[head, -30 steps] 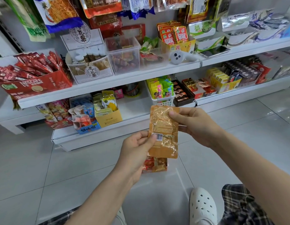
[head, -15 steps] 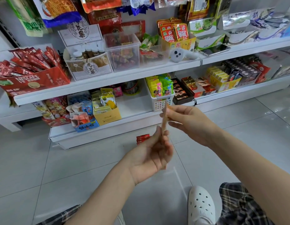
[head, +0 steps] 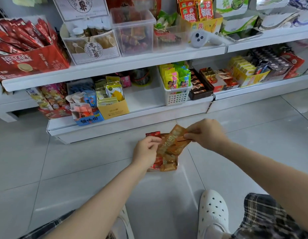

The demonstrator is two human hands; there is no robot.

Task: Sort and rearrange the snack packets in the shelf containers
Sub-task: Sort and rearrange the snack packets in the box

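At the bottom of the frame, right of centre, a white perforated clog (head: 213,213) rests on the grey floor tiles (head: 80,169), beside plaid trousers (head: 267,219). Two bare forearms reach up toward the middle of the frame. The right hand (head: 205,133) pinches the upper corner of an orange snack packet (head: 173,144) between thumb and fingertips; the packet is glossy, creased, printed with pale lettering, and tilted. The left hand (head: 146,152), fingers curled, holds the packet's lower left edge. Under it, more packets (head: 165,165) lie in a small pile on the floor: at least one red and one orange; an exact count cannot be told.

Beyond, at mid-frame, the bottom shelf (head: 142,99) carries one white slotted basket (head: 177,95) of yellow and green sachets and one yellow carton (head: 113,109) of pouches. On the upper shelf stand one clear plastic bin (head: 134,31), one red coffee-stick box (head: 29,61) at upper left, and one white controller (head: 199,37).
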